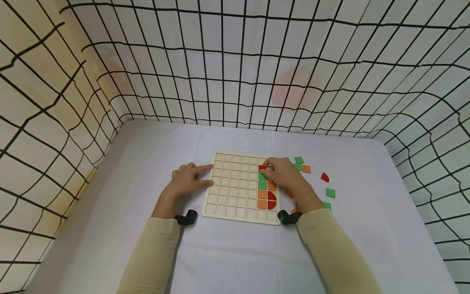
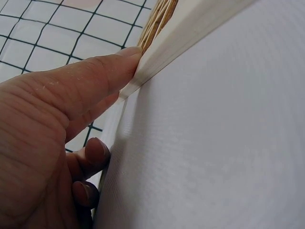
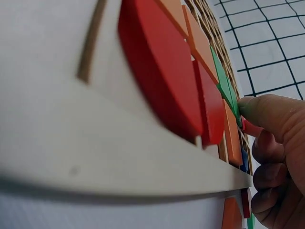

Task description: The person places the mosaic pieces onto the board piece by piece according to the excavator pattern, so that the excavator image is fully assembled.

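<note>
A pale wooden grid board (image 1: 231, 181) lies flat on the table, with green, orange and red tiles filling part of its right-hand columns. My left hand (image 1: 186, 179) is at the board's left edge, forefinger and thumb stretched against it; the left wrist view shows the thumb (image 2: 107, 76) on the rim. Over the upper right cells, my right hand (image 1: 284, 171) pinches a small red piece (image 1: 261, 168) between thumb and forefinger. That piece is mostly covered by the fingers. Just below it sits a green square tile (image 1: 262, 177), right at the thumb tip (image 3: 252, 107).
Loose tiles lie right of the board, among them a red quarter-circle (image 1: 324, 177), an orange square (image 1: 306, 168) and a green square (image 1: 331, 192). Two red quarter-circles (image 1: 271, 204) sit in the lower right cells. Black wire mesh (image 1: 238, 65) surrounds the white-covered table (image 1: 235, 253).
</note>
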`<state>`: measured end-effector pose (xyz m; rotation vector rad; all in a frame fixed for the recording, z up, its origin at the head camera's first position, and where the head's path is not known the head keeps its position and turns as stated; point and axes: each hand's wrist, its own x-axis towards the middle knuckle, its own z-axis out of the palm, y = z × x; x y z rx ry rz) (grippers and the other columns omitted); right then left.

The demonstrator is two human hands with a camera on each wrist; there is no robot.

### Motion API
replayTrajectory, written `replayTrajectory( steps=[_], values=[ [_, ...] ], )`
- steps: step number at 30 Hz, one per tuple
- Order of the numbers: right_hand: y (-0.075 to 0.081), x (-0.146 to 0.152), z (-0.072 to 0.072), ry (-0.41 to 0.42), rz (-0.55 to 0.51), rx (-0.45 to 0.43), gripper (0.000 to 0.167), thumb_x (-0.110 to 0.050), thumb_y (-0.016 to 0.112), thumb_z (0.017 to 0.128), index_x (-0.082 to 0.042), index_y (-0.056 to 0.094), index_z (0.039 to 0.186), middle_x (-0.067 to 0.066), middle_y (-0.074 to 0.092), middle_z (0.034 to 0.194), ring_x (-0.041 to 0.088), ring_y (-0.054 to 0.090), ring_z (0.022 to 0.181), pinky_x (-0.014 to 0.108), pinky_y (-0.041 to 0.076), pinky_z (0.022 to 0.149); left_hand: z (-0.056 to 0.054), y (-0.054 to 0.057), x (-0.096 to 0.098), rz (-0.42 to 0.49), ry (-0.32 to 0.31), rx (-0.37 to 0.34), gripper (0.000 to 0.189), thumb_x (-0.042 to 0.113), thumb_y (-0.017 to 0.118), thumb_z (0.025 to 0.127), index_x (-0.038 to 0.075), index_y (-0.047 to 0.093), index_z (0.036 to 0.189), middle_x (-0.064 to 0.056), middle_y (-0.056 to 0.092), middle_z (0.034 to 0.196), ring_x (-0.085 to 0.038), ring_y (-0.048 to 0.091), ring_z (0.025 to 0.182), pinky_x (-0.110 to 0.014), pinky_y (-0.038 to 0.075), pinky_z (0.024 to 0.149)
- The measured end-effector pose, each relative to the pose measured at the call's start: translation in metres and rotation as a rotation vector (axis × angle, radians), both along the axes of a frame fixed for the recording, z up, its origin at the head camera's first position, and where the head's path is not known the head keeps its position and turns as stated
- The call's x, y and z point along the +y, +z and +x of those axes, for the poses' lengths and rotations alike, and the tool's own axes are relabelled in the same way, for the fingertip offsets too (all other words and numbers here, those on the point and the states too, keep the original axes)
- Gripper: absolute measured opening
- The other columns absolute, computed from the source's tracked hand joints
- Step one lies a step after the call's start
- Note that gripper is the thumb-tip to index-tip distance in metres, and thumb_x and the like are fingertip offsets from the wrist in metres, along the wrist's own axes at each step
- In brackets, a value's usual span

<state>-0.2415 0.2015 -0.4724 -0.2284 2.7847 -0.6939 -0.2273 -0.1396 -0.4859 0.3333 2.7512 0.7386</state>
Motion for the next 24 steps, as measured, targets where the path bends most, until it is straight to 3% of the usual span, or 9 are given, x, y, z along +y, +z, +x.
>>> replayTrajectory(
  steps=[9, 14, 24],
  values=[
    [0.001, 0.003, 0.000, -0.023, 0.008, 0.015, 0.032, -0.044, 0.059, 0.102, -0.019, 0.068, 0.121, 0.003, 0.063, 0.084, 0.020, 0.055, 0.072, 0.032, 0.043, 0.065, 0.001, 0.001, 0.000, 0.010, 0.005, 0.000, 0.066, 0.052, 0.073, 0.088, 0.036, 0.053, 0.149, -0.005, 0.056, 0.098, -0.023, 0.044, 0.087, -0.046, 0.030, 0.085],
    [0.005, 0.016, 0.000, -0.115, -0.007, -0.017, 0.033, -0.043, 0.055, 0.104, -0.020, 0.064, 0.127, 0.007, 0.064, 0.097, 0.023, 0.058, 0.082, 0.032, 0.046, 0.070, 0.001, 0.002, 0.001, 0.016, 0.006, 0.000, 0.066, 0.052, 0.073, 0.088, 0.036, 0.053, 0.149, -0.005, 0.056, 0.098, -0.023, 0.044, 0.087, -0.046, 0.030, 0.086],
    [0.006, 0.047, 0.001, -0.239, -0.013, -0.026, 0.035, -0.039, 0.050, 0.106, -0.019, 0.060, 0.133, 0.011, 0.061, 0.102, 0.027, 0.055, 0.090, 0.037, 0.045, 0.076, 0.000, 0.000, 0.000, 0.002, 0.005, 0.000, 0.066, 0.054, 0.072, 0.088, 0.037, 0.053, 0.149, -0.005, 0.056, 0.098, -0.023, 0.045, 0.087, -0.045, 0.030, 0.085]
  ],
)
